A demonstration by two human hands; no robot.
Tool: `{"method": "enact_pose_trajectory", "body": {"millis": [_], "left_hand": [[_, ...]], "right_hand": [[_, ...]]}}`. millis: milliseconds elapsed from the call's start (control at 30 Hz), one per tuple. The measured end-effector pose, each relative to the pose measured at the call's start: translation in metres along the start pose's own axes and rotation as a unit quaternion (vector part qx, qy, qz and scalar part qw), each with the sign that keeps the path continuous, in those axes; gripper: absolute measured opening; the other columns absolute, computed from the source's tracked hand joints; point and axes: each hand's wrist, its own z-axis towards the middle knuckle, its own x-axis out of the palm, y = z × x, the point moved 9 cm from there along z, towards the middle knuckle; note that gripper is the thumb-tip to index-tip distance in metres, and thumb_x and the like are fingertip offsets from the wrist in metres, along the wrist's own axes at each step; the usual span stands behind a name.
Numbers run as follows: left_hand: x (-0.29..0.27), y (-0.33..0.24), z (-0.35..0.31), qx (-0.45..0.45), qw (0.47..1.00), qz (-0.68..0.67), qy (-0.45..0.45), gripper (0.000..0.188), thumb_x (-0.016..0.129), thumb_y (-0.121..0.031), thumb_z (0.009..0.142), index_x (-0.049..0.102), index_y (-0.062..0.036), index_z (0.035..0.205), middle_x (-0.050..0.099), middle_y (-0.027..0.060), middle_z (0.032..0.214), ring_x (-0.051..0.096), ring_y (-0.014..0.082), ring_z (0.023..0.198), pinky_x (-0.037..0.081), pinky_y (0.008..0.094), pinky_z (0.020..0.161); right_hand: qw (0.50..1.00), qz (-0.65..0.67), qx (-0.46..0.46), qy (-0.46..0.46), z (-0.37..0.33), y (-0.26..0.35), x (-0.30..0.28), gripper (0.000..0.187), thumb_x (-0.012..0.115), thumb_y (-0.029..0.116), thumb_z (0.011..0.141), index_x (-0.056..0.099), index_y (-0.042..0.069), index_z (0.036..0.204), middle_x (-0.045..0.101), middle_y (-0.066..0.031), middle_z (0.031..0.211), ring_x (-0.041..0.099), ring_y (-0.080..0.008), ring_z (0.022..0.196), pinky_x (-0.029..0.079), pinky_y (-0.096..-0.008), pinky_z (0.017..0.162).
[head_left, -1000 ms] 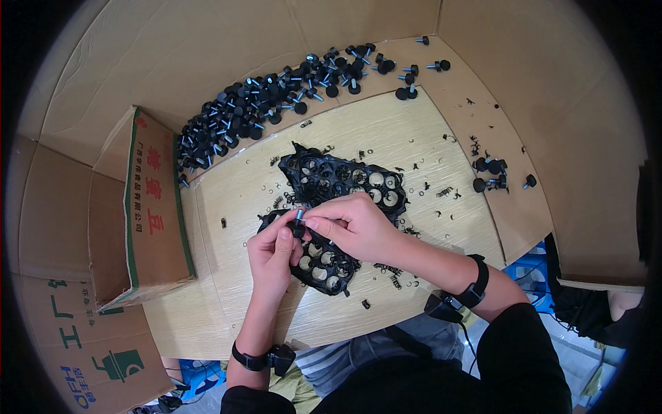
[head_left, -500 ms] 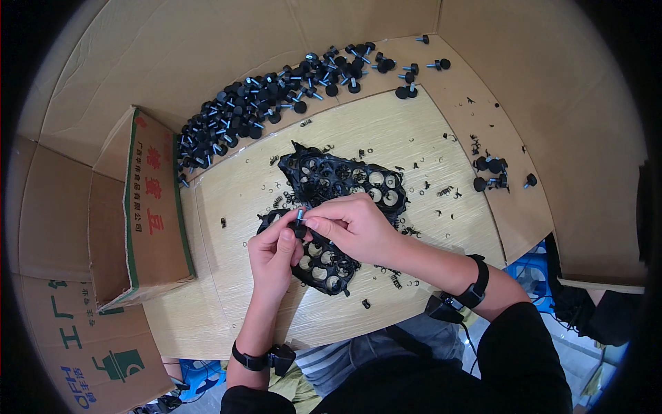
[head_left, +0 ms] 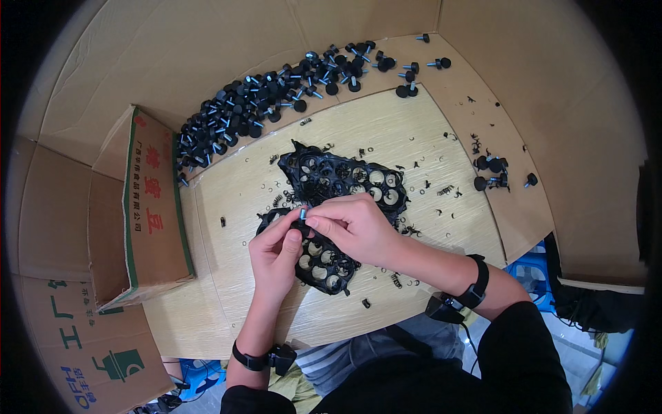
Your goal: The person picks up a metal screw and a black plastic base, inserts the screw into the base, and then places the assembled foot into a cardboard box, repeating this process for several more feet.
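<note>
Thumb and fingers of my left hand (head_left: 274, 257) hold a black-headed thumb screw (head_left: 303, 214), its bright threaded stud pointing up. Its black head is mostly hidden by the fingers. My right hand (head_left: 355, 226) is closed in a pinch, thumb against forefinger, right beside the stud. What those fingertips grip, if anything, is too small to make out. Beneath both hands lies a torn black rubbery sheet with rows of round holes; its far part (head_left: 345, 176) and near part (head_left: 327, 265) show around them.
A long heap of similar thumb screws (head_left: 255, 103) lines the far left edge. Several more (head_left: 491, 165) lie on cardboard at the right. Small black scraps and rings (head_left: 445, 191) are scattered over the wooden board (head_left: 227, 276). An open carton (head_left: 158, 207) stands left; tall cardboard walls surround the board.
The thumb screw has turned slightly in my left fingers, and its black head shows less now. My left thumb has shifted a little to the right. The right hand is almost still.
</note>
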Motion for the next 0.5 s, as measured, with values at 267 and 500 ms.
{"method": "enact_pose_trajectory", "body": {"millis": [267,500], "left_hand": [[-0.004,-0.005,0.002,0.014,0.999,0.032,-0.014,0.035,0.062,-0.015,0.095,0.060,0.0028,0.125,0.064,0.0054,0.095,0.056,0.0070,0.078,0.042,0.0185,0.064],[-0.012,-0.010,0.005,0.034,0.996,-0.017,-0.082,0.024,0.062,-0.008,0.093,0.059,-0.0002,0.115,0.065,0.0033,0.094,0.057,0.0057,0.079,0.042,0.0185,0.063]], "right_hand": [[0.997,0.012,0.069,0.018,-0.002,-0.009,0.004,0.017,0.065,0.013,0.092,0.070,-0.003,0.094,0.067,-0.0082,0.070,0.060,-0.0090,0.059,0.045,-0.0238,0.052],[0.992,0.041,0.120,0.016,0.003,0.001,-0.006,0.018,0.069,0.012,0.088,0.071,0.002,0.103,0.065,-0.0052,0.065,0.038,-0.0021,0.048,0.032,-0.0215,0.043]]}}
